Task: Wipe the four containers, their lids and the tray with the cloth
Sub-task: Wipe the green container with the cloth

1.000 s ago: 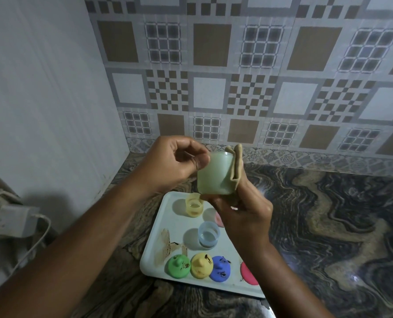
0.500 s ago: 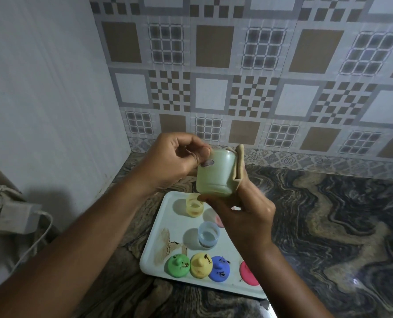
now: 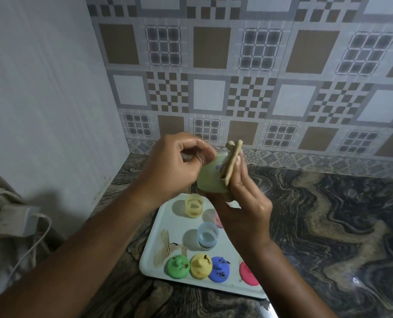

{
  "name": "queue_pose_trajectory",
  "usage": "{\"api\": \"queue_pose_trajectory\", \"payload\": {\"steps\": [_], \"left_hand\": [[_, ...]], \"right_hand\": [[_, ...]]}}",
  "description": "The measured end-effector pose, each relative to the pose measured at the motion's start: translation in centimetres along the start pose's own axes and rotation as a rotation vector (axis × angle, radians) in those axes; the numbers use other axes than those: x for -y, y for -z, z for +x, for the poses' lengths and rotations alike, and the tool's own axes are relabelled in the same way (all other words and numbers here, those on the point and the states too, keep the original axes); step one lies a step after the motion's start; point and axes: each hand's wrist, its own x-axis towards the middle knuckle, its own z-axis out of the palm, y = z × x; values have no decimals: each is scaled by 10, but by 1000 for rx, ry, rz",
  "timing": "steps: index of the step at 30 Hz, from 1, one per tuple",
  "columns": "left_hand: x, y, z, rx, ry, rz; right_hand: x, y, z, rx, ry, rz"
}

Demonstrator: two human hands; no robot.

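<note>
- The green container (image 3: 211, 177) has turned between my hands since a second ago; the wiping goes on.
- Left hand (image 3: 175, 166) pinches its rim; right hand (image 3: 243, 203) presses the cloth (image 3: 232, 164) on it.
- Below my hands, the tray (image 3: 168, 216) waits.

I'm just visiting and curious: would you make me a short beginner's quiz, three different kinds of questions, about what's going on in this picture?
1. True or false: the green container is standing on the tray.
2. Which hand presses the cloth against the green container? A) left hand B) right hand C) neither
3. Fill in: along the tray's near edge the lids run, left to right, green lid, yellow lid, ____ lid, pink lid.

Key
1. False: both hands hold it up above the tray.
2. B
3. Blue lid.
</note>
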Motion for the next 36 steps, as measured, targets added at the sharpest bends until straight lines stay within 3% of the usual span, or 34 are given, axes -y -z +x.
{"api": "queue_pose_trajectory", "payload": {"steps": [7,16,21,28,32,36], "left_hand": [[6,-8,-4,-57,20,59],[15,-3,-2,4,92,-23],[26,-3,-2,14,122,-66],[42,0,-3,1,159,-85],[64,0,0,-76,140,-19],[98,-8,8,-75,113,116]], "right_hand": [[-1,-6,0,75,63,-1],[-10,-5,3,-77,-24,115],[-13,-5,3,-111,-150,173],[-19,-6,2,-45,-486,384],[-33,-14,-1,-15,-475,359],[-63,-39,0,27,-323,175]]}}
